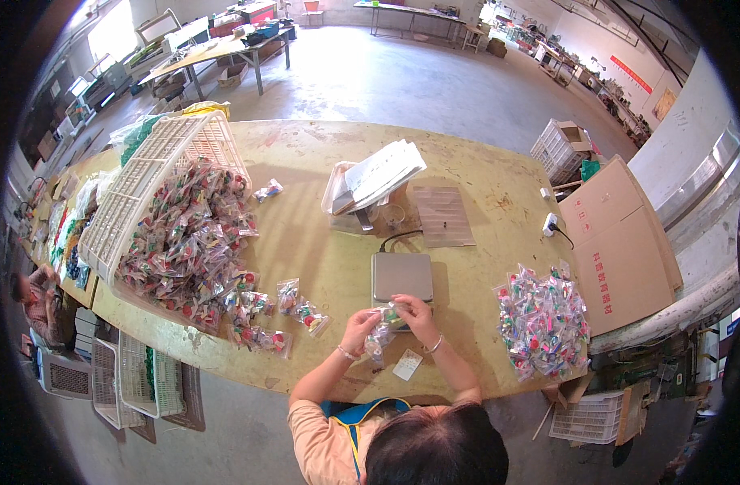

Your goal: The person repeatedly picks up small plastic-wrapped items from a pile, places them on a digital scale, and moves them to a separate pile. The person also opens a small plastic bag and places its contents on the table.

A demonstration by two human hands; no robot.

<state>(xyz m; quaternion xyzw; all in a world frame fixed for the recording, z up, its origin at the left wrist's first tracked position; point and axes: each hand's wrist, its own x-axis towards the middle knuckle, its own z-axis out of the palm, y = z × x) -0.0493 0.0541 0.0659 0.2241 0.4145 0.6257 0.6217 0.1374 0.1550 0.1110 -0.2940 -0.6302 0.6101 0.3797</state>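
Note:
My left hand (362, 330) grips one side of a clear plastic bag (378, 344) of small coloured parts. My right hand (417, 316) pinches the bag's upper edge, close to the front of a digital scale with a flat metal pan (402, 277). Below the bag, a small white card (408, 364) with writing lies on the table. Left of my hands are a few loose filled bags (310, 317). Beyond them, a large heap of similar bags (191, 236) spills from a tipped white plastic crate (130, 194). Another pile of filled bags (542, 324) sits at the right end.
Behind the scale stands a clear plastic bin (339, 219) with papers (385, 173) on top, beside a flat brown sheet (444, 216). A power socket (550, 223) and a cardboard box (618, 260) are at the right edge. At far left another person (45, 303) sits near crates (151, 376).

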